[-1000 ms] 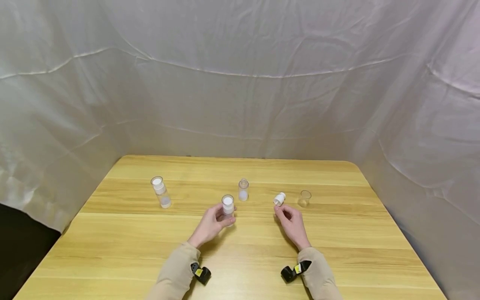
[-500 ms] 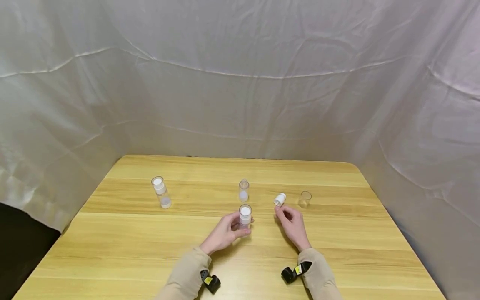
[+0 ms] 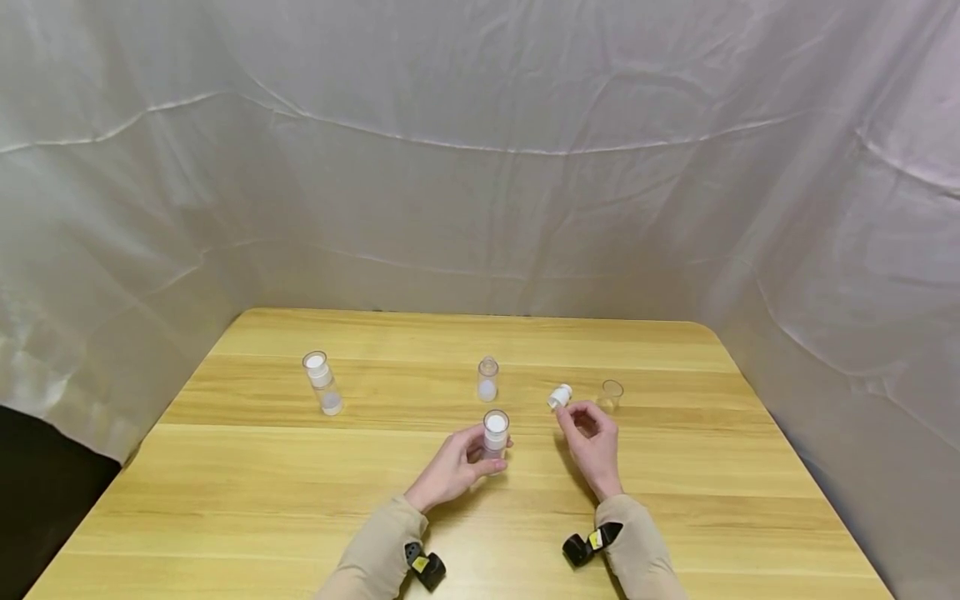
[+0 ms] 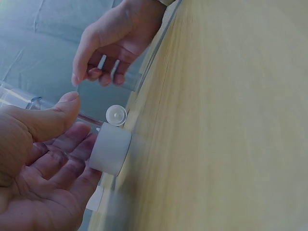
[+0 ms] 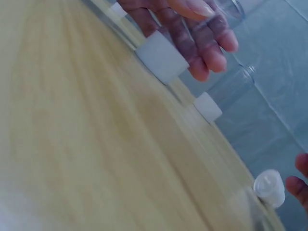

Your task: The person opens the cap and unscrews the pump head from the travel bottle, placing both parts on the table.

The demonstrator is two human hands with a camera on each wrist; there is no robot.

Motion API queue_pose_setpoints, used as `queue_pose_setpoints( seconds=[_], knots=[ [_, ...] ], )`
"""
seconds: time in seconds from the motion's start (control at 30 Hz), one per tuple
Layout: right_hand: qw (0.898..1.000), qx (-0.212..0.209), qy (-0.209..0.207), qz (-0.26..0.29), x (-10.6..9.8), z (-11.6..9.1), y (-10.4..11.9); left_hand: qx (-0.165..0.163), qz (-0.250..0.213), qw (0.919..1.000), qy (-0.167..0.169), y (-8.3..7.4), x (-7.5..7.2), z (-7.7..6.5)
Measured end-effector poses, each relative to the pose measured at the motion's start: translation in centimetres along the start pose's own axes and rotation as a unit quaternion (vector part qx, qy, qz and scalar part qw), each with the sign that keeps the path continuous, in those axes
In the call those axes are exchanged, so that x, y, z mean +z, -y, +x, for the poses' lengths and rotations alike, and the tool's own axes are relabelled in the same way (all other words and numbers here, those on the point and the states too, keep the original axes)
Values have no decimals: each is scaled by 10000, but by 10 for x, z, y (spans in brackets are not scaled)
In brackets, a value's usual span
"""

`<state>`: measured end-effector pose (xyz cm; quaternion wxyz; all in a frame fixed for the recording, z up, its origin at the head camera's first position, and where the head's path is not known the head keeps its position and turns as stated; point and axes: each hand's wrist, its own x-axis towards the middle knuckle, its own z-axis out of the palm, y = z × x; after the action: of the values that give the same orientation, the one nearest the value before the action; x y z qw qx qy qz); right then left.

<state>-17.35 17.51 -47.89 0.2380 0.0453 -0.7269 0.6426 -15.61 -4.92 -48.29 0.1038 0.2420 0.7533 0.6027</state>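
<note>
My left hand (image 3: 453, 467) grips an upright clear cosmetic bottle (image 3: 493, 443) with a white collar and a clear overcap. In the left wrist view its white base (image 4: 110, 149) is right at the tabletop, with my thumb and fingers around the clear body. My right hand (image 3: 592, 446) has loosely bent fingers and holds nothing. Just past its fingertips lies a white bottle top (image 3: 559, 397), tipped on its side; the right wrist view shows this top (image 5: 269, 187) beside the fingers. Behind the left hand stands a bottle without its top (image 3: 487, 381).
A clear overcap (image 3: 612, 392) stands at the right, partly behind my right hand. Another capped bottle (image 3: 322, 383) stands at the left. Everything rests on a wooden table (image 3: 225, 500), with a grey curtain (image 3: 480, 208) hanging around its back and sides.
My left hand has carried its bottle to the right and nearer to me, then slowed. The right hand has shifted slightly up and right, its fingers drawing off the white top.
</note>
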Motion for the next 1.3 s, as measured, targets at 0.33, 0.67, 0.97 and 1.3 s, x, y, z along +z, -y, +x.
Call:
queue_pose_setpoints(
  seconds=[0.33, 0.67, 0.97, 1.3],
  knots=[
    [9912, -1222, 291, 413, 13, 1, -7, -7, -110, 9999, 123, -1, 0, 0],
    [9607, -1187, 2367, 833, 24, -8, 20, -15, -130, 9998, 166, -1, -1, 0],
    [9297, -1595, 3226, 784, 29, -13, 35, -67, -48, 9999, 119, -2, -1, 0],
    [9287, -1793, 3199, 552, 32, -14, 35, 147, -80, 9997, 202, 1, -2, 1]
  ],
)
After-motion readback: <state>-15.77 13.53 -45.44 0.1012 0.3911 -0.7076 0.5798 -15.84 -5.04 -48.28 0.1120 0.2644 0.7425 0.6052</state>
